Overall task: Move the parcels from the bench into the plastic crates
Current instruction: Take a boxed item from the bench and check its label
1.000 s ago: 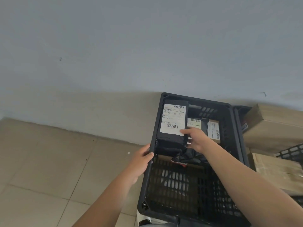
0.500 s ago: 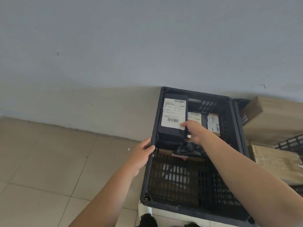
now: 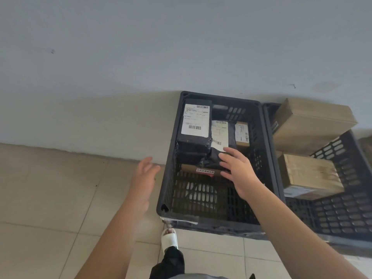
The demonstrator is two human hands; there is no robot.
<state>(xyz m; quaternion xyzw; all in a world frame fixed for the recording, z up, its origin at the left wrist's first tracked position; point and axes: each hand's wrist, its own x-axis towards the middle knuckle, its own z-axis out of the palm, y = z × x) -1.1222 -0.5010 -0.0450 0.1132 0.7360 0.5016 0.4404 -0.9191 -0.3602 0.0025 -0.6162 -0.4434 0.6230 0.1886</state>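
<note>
Crate point(image 3: 267, 158) was black, slotted lattice walls and floor. Tall parcel point(image 3: 194, 127) – black wrap, white label with black barcodes. Second parcel point(image 3: 220, 141) black, white label too. Small box point(image 3: 242, 135) brown, white label. Flat parcel point(image 3: 201, 169) brown, red-and-white strip. Boxes point(image 3: 310, 125) in second crate point(image 3: 342, 210) – tan cardboard. Floor point(image 3: 50, 198) beige tile; wall point(image 3: 141, 47) pale grey. Slipper point(image 3: 169, 238) white.

left hand point(image 3: 145, 174): forearm extended forward, fingers straight and relaxed, grip empty. right hand point(image 3: 237, 168): forearm extended forward, palm down, fingers spread, grip empty. one foot in a white slipper point(image 3: 169, 237) below.
</note>
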